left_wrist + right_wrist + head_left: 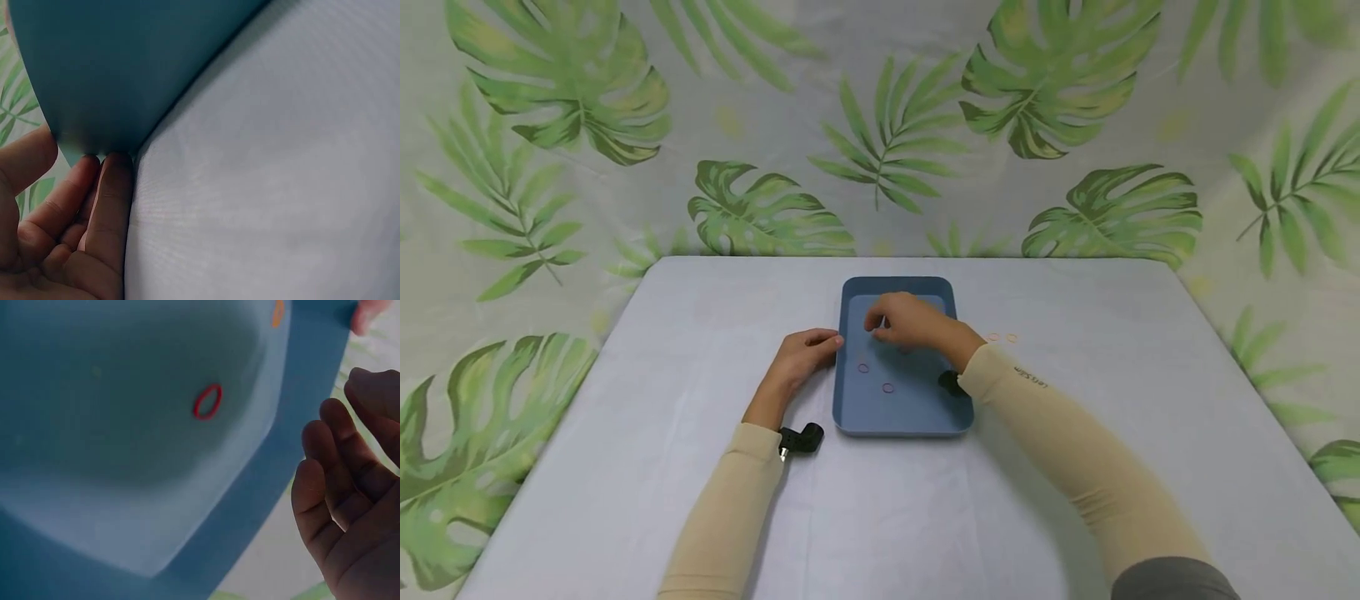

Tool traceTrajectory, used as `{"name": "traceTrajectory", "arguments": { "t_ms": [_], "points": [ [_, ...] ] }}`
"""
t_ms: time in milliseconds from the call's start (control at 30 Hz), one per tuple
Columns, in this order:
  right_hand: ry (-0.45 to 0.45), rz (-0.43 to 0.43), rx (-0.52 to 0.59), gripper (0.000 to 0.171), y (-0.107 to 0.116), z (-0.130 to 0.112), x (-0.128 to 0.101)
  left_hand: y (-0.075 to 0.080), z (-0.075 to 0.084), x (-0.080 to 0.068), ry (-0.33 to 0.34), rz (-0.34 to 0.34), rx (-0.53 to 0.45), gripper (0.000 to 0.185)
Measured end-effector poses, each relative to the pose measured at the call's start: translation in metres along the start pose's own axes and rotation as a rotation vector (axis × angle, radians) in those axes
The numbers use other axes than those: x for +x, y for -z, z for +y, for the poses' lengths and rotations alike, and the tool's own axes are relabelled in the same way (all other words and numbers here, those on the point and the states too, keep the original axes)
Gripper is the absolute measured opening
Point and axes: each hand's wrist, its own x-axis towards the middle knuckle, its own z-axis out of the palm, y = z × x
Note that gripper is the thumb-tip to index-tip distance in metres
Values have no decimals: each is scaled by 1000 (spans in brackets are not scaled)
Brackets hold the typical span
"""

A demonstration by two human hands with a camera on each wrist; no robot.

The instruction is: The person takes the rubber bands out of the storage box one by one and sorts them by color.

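A shallow blue tray lies on the table, with small reddish rings, one near its left wall and another closer to the middle. My left hand is at the tray's left side; its fingers touch the outer wall and the thumb is at the rim. Over the tray's far half hovers my right hand, fingers loosely bent, with nothing visible between them. In the right wrist view a red ring lies on the tray floor, and something small and orange shows at the inner wall.
Two small orange rings, one beside the other, lie on the white tablecloth right of the tray. Behind the table hangs a leaf-patterned cloth. Each wrist wears a small black camera.
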Motion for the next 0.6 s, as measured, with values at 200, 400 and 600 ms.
{"name": "traceTrajectory", "arguments": {
  "t_ms": [200, 400, 600],
  "points": [
    [10, -7, -57, 18, -16, -4, 14, 2, -1, 1, -10, -1, -10, 42],
    [-1, -39, -49, 18, -30, -5, 25, 2, -2, 2, -6, -18, -20, 42],
    [-17, -49, -35, 17, -37, -6, 25, 2, -1, 1, -2, -20, -31, 42]
  ]
}}
